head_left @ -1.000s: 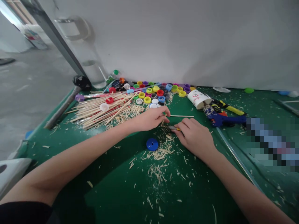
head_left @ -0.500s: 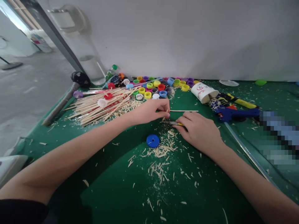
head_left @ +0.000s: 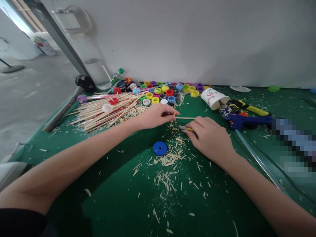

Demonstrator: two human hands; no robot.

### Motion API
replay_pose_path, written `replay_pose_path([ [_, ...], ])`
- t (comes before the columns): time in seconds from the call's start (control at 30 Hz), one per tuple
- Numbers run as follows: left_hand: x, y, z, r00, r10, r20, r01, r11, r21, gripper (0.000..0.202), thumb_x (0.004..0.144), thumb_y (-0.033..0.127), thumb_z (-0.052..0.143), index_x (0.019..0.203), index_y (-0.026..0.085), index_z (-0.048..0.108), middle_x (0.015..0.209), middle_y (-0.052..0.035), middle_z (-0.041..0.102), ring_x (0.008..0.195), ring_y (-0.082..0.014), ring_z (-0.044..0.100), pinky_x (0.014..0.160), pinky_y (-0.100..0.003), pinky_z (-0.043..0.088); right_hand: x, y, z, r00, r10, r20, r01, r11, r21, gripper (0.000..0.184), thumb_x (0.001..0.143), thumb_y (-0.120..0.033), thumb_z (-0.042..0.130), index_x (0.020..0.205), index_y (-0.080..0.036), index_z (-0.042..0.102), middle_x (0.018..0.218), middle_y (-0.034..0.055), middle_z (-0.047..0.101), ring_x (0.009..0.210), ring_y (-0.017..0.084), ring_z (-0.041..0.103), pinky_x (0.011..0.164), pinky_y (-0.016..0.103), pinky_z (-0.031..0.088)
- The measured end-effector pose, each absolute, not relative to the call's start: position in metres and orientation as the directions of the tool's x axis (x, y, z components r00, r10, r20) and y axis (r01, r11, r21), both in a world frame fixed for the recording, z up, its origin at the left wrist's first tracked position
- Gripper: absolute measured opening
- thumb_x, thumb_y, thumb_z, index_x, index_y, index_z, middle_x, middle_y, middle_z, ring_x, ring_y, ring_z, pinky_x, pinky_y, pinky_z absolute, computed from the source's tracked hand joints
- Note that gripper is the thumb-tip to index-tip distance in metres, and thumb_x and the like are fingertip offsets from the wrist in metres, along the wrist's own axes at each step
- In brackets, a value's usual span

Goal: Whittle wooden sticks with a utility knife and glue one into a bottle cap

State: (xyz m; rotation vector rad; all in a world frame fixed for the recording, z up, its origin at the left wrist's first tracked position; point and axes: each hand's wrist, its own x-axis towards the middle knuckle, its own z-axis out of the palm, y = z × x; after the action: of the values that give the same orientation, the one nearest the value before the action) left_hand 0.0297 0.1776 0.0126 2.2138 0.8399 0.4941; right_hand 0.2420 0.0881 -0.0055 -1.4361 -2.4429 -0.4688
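My left hand point(head_left: 158, 116) pinches a thin wooden stick point(head_left: 185, 118) that lies across the green table point(head_left: 118, 204), its free end pointing right. Just right of it, my right hand point(head_left: 209, 138) is closed on a small yellow-handled knife point(head_left: 185, 128), the blade pointing left at the stick's held end. Wood shavings point(head_left: 170, 158) are scattered below both hands, and a blue bottle cap point(head_left: 160, 148) lies flat among them, apart from either hand.
A heap of wooden sticks point(head_left: 106, 110) lies at the left, with several coloured bottle caps point(head_left: 163, 92) behind. A tipped paper cup point(head_left: 213, 98), a blue glue gun point(head_left: 243, 121), a hammer point(head_left: 71, 100) and a water bottle point(head_left: 96, 69) stand around.
The stick's free end now reaches less far right; my left hand drew it leftward. Both hands keep their grips and barely move. The view shifted slightly.
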Motion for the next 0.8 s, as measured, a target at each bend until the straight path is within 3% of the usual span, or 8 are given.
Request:
replay_pose_path([
  [0.13,0.031,0.173,0.015,0.717,0.684,0.133,0.371,-0.536,0.758,0.038,0.087,0.022,0.049,0.123,0.018,0.059,0.095,-0.0034,0.074,0.091,-0.0110,0.067,0.084,-0.024,0.050,0.241,0.090,-0.006,-0.465,0.802,0.375,0.883,0.451,0.132,0.025,0.094,-0.034,0.049,0.087,-0.016,0.064,0.082,0.0045,0.061,0.074,0.017,0.050,0.056,0.028,0.031],
  [0.53,0.030,0.179,0.014,0.703,0.705,0.098,0.385,-0.493,0.780,0.014,0.082,0.025,0.054,0.091,0.018,0.064,0.083,-0.0012,0.074,0.082,-0.0111,0.069,0.079,-0.025,0.051,0.239,0.093,-0.008,-0.408,0.838,0.361,0.909,0.411,0.073,0.029,0.095,-0.040,0.047,0.086,-0.018,0.064,0.084,0.0051,0.062,0.078,0.017,0.054,0.053,0.029,0.027],
  [0.8,0.030,0.183,0.011,0.667,0.737,0.107,0.404,-0.479,0.780,0.012,0.077,0.029,0.061,0.081,0.017,0.062,0.081,-0.0008,0.073,0.077,-0.0116,0.067,0.072,-0.026,0.049,0.238,0.094,-0.006,-0.396,0.853,0.340,0.914,0.402,0.054,0.027,0.093,-0.040,0.050,0.085,-0.018,0.064,0.083,0.0036,0.062,0.077,0.017,0.053,0.052,0.028,0.026],
])
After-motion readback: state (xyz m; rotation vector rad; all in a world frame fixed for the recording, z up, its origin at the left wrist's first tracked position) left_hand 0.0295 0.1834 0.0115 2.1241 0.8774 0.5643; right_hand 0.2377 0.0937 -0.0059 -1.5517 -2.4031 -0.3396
